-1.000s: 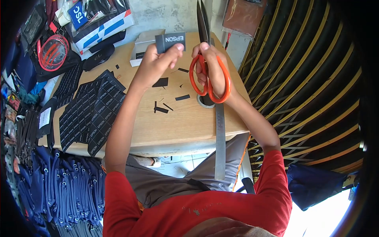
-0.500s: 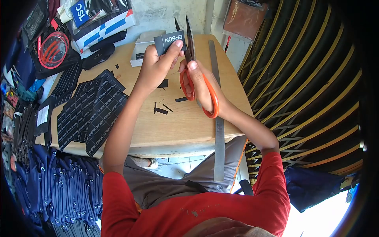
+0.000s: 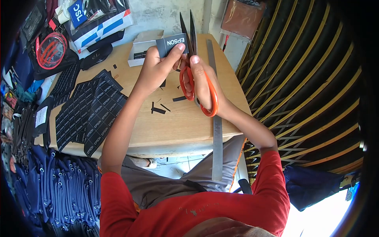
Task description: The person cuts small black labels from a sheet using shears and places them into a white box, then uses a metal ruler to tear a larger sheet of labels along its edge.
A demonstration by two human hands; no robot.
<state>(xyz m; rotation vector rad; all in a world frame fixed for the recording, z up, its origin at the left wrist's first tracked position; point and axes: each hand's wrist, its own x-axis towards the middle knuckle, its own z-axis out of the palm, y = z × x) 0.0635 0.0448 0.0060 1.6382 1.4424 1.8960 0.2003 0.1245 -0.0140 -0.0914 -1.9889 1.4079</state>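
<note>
My left hand [image 3: 154,71] pinches a small black label [image 3: 170,42] printed EPSON and holds it up over the wooden table [image 3: 173,126]. My right hand [image 3: 203,85] grips orange-handled scissors [image 3: 194,75]. Their dark blades point away from me, slightly apart, right beside the label's right edge. Black offcut strips [image 3: 159,110] lie on the table below my hands.
Sheets of black EPSON labels [image 3: 90,112] cover the table's left side. A long steel ruler [image 3: 216,134] runs along the right and overhangs the near edge. A small white box [image 3: 140,49] sits at the back. Bags and blue garments [image 3: 59,189] crowd the left.
My right hand has brought the scissors left and down, from upright at the right to beside the label. The blades have parted slightly. The label stays in my left hand.
</note>
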